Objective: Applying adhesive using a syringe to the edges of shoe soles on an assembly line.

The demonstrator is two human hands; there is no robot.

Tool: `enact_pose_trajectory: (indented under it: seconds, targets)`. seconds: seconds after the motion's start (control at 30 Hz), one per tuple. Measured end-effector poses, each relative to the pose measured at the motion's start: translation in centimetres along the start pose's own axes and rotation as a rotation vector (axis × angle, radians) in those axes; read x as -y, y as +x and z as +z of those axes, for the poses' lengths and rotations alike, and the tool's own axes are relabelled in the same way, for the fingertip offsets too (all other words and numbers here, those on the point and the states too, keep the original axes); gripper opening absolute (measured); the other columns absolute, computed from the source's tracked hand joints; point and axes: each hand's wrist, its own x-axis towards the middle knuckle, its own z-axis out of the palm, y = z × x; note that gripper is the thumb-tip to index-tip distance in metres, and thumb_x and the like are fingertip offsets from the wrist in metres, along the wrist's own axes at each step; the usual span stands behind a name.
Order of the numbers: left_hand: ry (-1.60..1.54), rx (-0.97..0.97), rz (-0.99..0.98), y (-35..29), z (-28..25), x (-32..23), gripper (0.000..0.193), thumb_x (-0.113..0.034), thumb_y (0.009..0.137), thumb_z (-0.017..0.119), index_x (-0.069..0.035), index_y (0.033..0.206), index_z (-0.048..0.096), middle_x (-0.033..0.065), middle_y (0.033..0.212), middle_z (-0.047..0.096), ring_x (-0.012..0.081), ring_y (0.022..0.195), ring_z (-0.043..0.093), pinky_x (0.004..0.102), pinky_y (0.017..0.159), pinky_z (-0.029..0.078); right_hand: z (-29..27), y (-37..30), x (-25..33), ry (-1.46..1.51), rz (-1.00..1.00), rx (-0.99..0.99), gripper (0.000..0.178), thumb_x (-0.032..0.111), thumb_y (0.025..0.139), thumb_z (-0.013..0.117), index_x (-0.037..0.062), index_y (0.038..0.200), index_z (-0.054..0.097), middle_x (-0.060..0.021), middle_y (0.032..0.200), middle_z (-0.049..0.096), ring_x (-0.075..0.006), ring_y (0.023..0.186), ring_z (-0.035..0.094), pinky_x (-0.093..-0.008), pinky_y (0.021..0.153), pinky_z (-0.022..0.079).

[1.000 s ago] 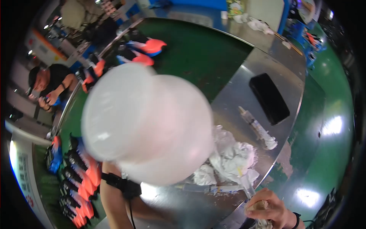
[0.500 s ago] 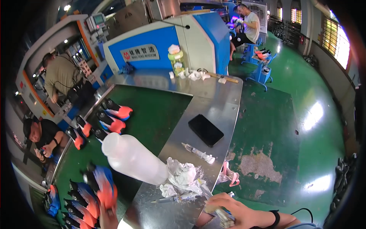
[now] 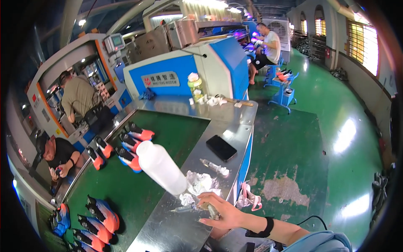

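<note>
My right hand point(image 3: 222, 213) reaches over the metal edge of the bench, its fingers curled around a short greyish-beige object point(image 3: 213, 211); the kind I cannot make out. Just beyond the fingertips lie crumpled white tissues point(image 3: 200, 181) and a syringe point(image 3: 184, 208). A large white plastic bottle point(image 3: 163, 167) stands behind them. Outside the picture is my left hand. Several orange, blue and black shoe uppers on lasts stand in a row at the near left, with one upper point(image 3: 103, 213) at its far end.
More shoe uppers point(image 3: 129, 157) stand farther along the green belt point(image 3: 180, 122). On the metal bench lie a black phone point(image 3: 221, 148) and a second syringe point(image 3: 215, 166). A green-labelled jar point(image 3: 195, 88) stands at the back. Co-workers point(image 3: 61, 155) sit and stand beyond the belt.
My left hand has left the picture, and the upper it held now stands in the near-left row. My right hand has moved left over the bench with its object. The view has shifted.
</note>
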Motion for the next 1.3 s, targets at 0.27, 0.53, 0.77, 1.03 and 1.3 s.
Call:
enact_pose_trajectory:
  seconds: [0.27,0.53,0.77,1.03,1.3]
  targets:
    - [0.151,-0.043,0.325,-3.6,3.2,-6.0,0.054,-0.033,0.071,0.059,-0.002,0.114,0.047,0.0135,0.109,0.05,0.0243,0.103,0.049,0.0347,0.089,0.041,0.5,-3.1,-0.2,0.249,0.115,-0.023,0.026,0.012,0.086,0.058,0.0037,0.11,0.05,-0.0081,0.092,0.054,-0.0195,0.09,0.053,-0.0313,0.081,0.041]
    - [0.664,-0.151,0.464,-13.6,-2.1,-17.2,0.051,-0.029,0.068,0.061,0.002,0.108,0.051,0.0144,0.101,0.056,0.0239,0.096,0.053,0.035,0.084,0.045,0.1,-1.5,8.0,0.73,-0.115,0.218,0.038,0.021,0.091,0.049,-0.0007,0.121,0.046,-0.0127,0.105,0.05,-0.0214,0.092,0.051,-0.0339,0.084,0.04]
    - [0.336,0.315,0.02,-9.8,0.0,-18.3,0.054,-0.02,0.055,0.085,0.002,0.098,0.06,0.0154,0.088,0.066,0.0234,0.078,0.066,0.0297,0.069,0.051,1.3,-0.8,11.0,1.299,-0.104,0.243,0.056,0.054,0.087,0.044,0.0033,0.11,0.052,-0.021,0.096,0.048,-0.0273,0.081,0.054,-0.0433,0.073,0.049]
    - [0.327,0.412,-0.008,-9.3,0.1,-18.2,0.056,-0.021,0.053,0.087,0.003,0.096,0.061,0.0151,0.087,0.066,0.0232,0.078,0.066,0.0291,0.069,0.053,2.9,-0.4,10.8,1.454,-0.074,0.22,0.059,0.06,0.089,0.034,0.0058,0.091,0.057,-0.0248,0.094,0.048,-0.0288,0.069,0.056,-0.0407,0.066,0.052]
    - [0.239,0.399,0.001,-8.8,0.3,-16.5,0.061,-0.025,0.052,0.088,0.006,0.097,0.06,0.0158,0.087,0.066,0.0245,0.079,0.066,0.0307,0.069,0.053,2.0,0.8,9.2,1.315,-0.037,0.341,0.035,0.042,0.093,0.042,0.0104,0.089,0.055,-0.0183,0.093,0.047,-0.0351,0.066,0.059,-0.0415,0.064,0.056]
